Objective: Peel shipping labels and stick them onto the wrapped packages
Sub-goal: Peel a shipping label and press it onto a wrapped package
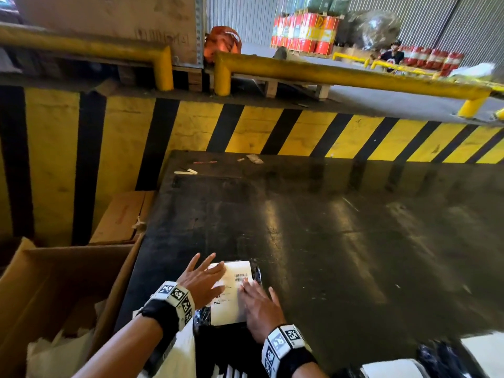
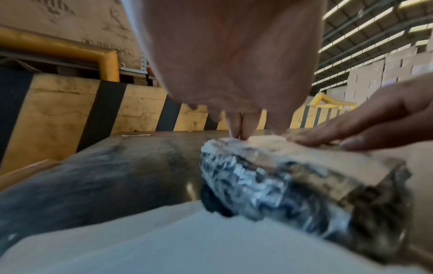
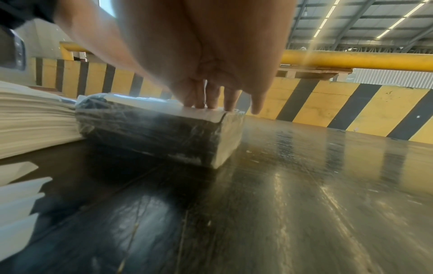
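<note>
Both hands flat on a labelled package at the desk's near edge.

A cardboard box (image 1: 54,296) stands left of the dark desk (image 1: 327,241). The left hand (image 1: 201,282) lies with straight, spread fingers (image 2: 246,126) on the white label (image 1: 234,271) atop the black wrapped package (image 1: 256,271); the right hand (image 1: 259,309) presses straight fingers (image 3: 211,98) on the label's right part.

Both forearms are bare. The left hand (image 1: 200,282) and the right hand (image 1: 260,309) are ungloved. Each wrist carries a black fabric strap topped by a white band printed with square black-and-white coded markers: the left wristband (image 1: 177,298) shows four squares, the right wristband (image 1: 282,343) three.
</note>
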